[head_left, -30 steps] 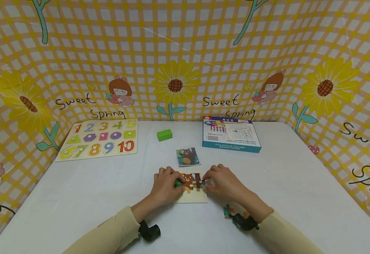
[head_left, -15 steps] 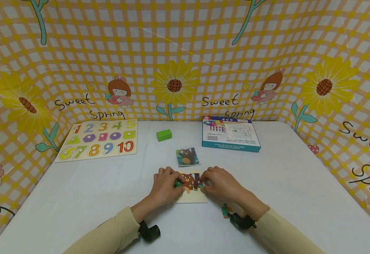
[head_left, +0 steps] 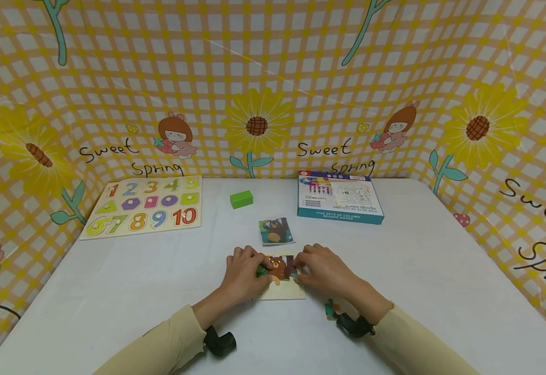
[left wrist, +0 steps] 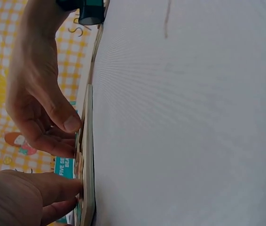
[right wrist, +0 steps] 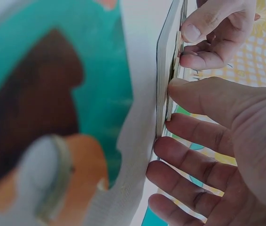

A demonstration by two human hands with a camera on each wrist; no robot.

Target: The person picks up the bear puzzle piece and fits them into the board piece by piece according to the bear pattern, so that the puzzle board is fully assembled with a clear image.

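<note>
In the head view, a pale wooden puzzle board [head_left: 280,292] lies flat between both hands, with bear jigsaw pieces [head_left: 277,265] along its upper half. My left hand [head_left: 242,273] holds the pieces at the board's left side, thumb and index finger on them. Between thumb and index finger, my right hand [head_left: 325,268] pinches a dark jigsaw piece [head_left: 293,268] at the upper right of the board, right against the bear piece. The right wrist view shows that thumb and finger at the piece's edges, the other fingers spread beside the board. Palms hide the board's sides.
A loose green and orange jigsaw piece [head_left: 331,309] lies by the right wrist camera [head_left: 355,325]. Beyond the board are a bear picture card [head_left: 276,232], a green block [head_left: 242,199], a number board [head_left: 144,207] and a boxed set [head_left: 340,198]. Patterned cloth surrounds the table.
My right hand has moved slightly left with the dark piece, closing the gap to the bear piece. My left hand has stayed in place.
</note>
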